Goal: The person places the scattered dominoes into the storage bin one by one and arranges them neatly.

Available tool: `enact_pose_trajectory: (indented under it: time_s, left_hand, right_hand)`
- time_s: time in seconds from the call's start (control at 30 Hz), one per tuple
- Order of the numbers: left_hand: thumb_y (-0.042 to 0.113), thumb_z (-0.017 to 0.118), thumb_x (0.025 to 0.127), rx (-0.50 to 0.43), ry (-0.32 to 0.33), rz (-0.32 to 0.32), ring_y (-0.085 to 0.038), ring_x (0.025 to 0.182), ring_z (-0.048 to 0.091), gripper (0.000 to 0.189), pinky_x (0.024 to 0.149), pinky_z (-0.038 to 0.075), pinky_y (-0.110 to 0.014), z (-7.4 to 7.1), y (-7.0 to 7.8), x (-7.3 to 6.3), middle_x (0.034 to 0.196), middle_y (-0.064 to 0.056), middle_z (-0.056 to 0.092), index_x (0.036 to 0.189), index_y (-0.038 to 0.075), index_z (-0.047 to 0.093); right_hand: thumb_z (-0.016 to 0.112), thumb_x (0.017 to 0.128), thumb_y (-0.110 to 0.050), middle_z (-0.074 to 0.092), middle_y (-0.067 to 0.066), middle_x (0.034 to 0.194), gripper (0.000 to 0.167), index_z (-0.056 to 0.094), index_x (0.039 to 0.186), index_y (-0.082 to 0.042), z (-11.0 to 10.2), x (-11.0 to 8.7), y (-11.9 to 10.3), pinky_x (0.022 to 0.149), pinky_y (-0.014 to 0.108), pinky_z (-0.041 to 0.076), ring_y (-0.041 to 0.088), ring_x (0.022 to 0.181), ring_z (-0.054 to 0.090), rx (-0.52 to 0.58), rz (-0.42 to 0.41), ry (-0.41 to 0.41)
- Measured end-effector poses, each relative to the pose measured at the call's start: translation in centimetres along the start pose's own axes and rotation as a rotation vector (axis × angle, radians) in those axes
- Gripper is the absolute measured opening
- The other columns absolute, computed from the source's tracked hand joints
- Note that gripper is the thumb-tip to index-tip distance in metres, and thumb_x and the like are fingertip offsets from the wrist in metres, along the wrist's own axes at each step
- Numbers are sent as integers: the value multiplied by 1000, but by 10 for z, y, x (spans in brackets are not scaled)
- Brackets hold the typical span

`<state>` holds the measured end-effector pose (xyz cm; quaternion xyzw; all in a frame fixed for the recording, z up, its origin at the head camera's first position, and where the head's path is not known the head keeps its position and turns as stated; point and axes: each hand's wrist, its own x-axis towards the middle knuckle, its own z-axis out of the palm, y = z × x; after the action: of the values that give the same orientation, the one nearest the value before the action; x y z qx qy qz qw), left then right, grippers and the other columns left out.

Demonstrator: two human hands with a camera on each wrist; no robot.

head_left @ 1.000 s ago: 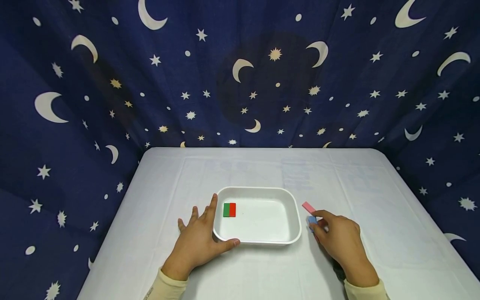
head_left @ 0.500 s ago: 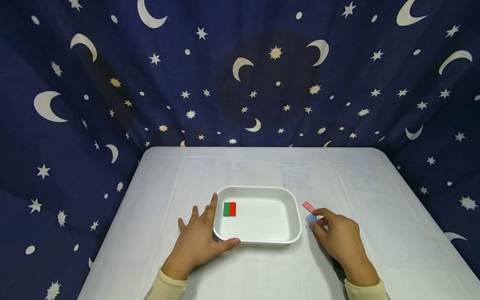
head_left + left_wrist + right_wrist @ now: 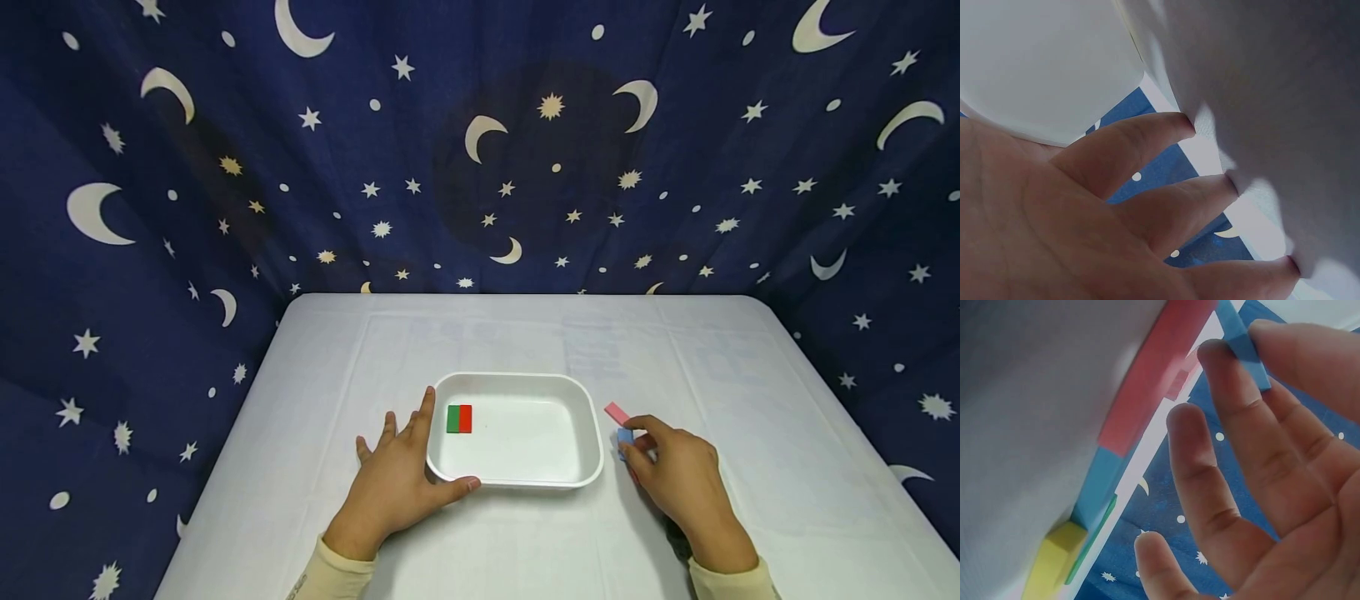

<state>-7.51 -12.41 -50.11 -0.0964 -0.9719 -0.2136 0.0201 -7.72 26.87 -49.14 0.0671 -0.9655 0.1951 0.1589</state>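
Note:
A white tray (image 3: pixel 525 437) stands mid-table, with a green block (image 3: pixel 453 419) and a red block (image 3: pixel 466 419) side by side on its floor at the left. My left hand (image 3: pixel 397 479) rests at the tray's left end, fingers straight and spread, thumb along the front rim. In the left wrist view, its fingertips (image 3: pixel 1225 184) come down close to the tablecloth. Just right of the tray, my right hand (image 3: pixel 678 471) pinches a flat blue block (image 3: pixel 1244 347) between thumb and fingers. Its other fingers are loosely extended. A pink block (image 3: pixel 617 413) lies just beyond the fingertips.
Under the right hand, the right wrist view shows more blocks on the tablecloth: a long red one (image 3: pixel 1154 375), a blue one (image 3: pixel 1097 487), a yellow one (image 3: pixel 1057 556) and a thin green one (image 3: pixel 1091 540). A dark blue curtain (image 3: pixel 420 150) with moons and stars surrounds the table.

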Motion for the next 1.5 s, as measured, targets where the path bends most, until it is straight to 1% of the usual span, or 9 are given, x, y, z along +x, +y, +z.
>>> enact_pose_trajectory:
  time_s: [0.27,0.4,0.57,0.63,0.7,0.8,0.9,1.17,1.5]
  left_hand:
    - [99,62,67,1,-1,-2,-59,145,37,138,98,19,-92,0,-1,0,156,-12,53,172,30,5]
    - [99,62,66,1,-4,-3,-59,145,36,138,98,20,-92,0,-1,1,156,-13,53,172,30,5]
    - [98,63,67,5,-4,-1,-59,145,36,138,98,21,-92,0,-1,1,156,-12,53,172,31,4]
    - [98,64,67,5,-3,-1,-59,145,36,138,98,21,-92,1,-1,1,156,-12,54,172,31,4]
    - [97,64,67,2,-2,-1,-59,145,36,138,98,21,-92,1,-1,1,156,-13,54,172,31,4]
    - [98,64,67,-4,-11,-10,-59,145,35,138,99,20,-92,1,-2,1,156,-13,53,172,31,3]
    - [99,61,66,0,-18,-16,-58,146,34,138,99,20,-91,1,-2,1,157,-12,52,171,32,3]
    - [102,58,65,3,-8,-7,-58,146,36,138,99,20,-92,0,-2,2,156,-13,53,172,31,4]
    - [104,54,64,9,-16,-10,-58,146,36,139,100,20,-91,1,-3,2,157,-12,52,171,33,1]
  right_hand:
    - [88,85,-16,75,-3,80,29,77,112,-13,1,1,0,54,31,37,7,56,47,9,-26,39]
    - [89,84,-15,76,-2,81,31,77,112,-13,2,1,-2,57,35,43,15,62,59,33,-39,85]
    - [90,83,-13,77,0,83,33,77,114,-12,3,1,-3,62,41,46,26,74,69,99,-76,170]
    - [90,83,-12,78,1,85,34,77,115,-11,2,2,-4,67,45,49,28,78,71,130,-96,203]
    - [90,83,-10,78,3,87,35,77,115,-10,1,3,-6,77,52,51,31,87,73,162,-120,237]
    - [90,82,-7,79,4,90,36,77,116,-8,0,6,-7,87,60,48,32,92,73,202,-139,272]
    - [90,81,-6,79,4,91,38,78,118,-10,-2,8,-9,91,63,45,32,95,72,216,-132,295]
    - [88,82,-7,79,2,94,39,79,120,-13,-6,13,-16,97,52,40,28,97,70,218,-143,357]
    - [89,79,-11,80,4,94,38,81,117,-11,-7,24,-23,98,49,38,30,99,68,230,-214,456]
